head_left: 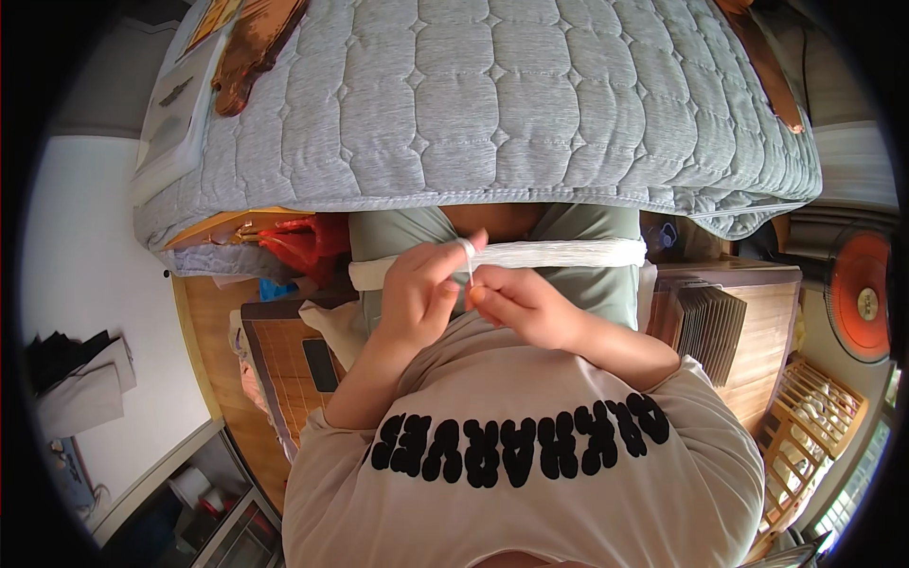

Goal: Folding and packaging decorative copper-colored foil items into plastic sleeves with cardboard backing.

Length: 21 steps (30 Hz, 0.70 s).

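Note:
A thin white cord (470,260) loops round the index finger of my left hand (417,292) and runs down toward my right hand. The left index finger is stretched out, with the thumb apart from it. My right hand (530,308) is closed, pinching the lower end of the cord between thumb and fingers. Both hands are close together above my lap. Across my thighs, just beyond the hands, lies a long white bundle of strands (568,254). Part of this bundle is hidden behind the left hand.
A grey quilted mattress (454,104) rises in front of my knees. Brown shiny pieces (256,57) lie on it. A dark phone (320,365) rests on the seat at my left. On the right are a dark pleated stack (710,331), an orange fan (860,295) and a wooden rack (814,426).

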### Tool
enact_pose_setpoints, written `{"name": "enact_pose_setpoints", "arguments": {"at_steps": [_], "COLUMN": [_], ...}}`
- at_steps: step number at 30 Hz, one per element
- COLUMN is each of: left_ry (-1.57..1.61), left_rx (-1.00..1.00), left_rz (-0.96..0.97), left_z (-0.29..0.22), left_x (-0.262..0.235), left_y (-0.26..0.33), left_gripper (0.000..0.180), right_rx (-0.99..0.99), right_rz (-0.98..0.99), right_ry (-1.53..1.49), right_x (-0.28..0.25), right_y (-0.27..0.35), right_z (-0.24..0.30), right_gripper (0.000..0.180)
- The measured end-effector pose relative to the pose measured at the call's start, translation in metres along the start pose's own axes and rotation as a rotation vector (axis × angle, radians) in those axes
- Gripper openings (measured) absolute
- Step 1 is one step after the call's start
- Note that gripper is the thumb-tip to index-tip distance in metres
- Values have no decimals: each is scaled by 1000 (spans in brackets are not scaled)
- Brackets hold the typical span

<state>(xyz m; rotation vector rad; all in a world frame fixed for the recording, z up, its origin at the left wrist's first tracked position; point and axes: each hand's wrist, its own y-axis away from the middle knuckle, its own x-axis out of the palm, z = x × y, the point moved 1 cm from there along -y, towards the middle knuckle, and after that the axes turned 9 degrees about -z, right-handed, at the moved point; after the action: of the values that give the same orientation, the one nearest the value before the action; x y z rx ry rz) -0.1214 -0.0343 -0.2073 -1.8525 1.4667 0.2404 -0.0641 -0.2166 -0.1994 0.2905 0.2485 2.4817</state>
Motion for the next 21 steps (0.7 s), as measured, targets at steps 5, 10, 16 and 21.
{"name": "enact_pose_setpoints", "arguments": {"at_steps": [5,10,16,21], "left_ry": [649,-40,-73,925], "left_rx": [-249,37,-24,-415], "left_rz": [224,-99,134,88], "left_z": [8,-12,-1,-9], "left_x": [-16,-7,-10,-6], "left_y": [13,-1,2,3], "left_gripper": [65,60,70,41], "right_rx": [94,-48,-82,94], "right_rz": [-102,14,-227,-108], "right_ry": [-298,-285,-265,-144], "right_x": [-9,-9,-10,-10], "right_y": [-7,5,1,-1], "right_z": [-17,-6,-17,-22], "right_gripper": [27,24,22,22]}}
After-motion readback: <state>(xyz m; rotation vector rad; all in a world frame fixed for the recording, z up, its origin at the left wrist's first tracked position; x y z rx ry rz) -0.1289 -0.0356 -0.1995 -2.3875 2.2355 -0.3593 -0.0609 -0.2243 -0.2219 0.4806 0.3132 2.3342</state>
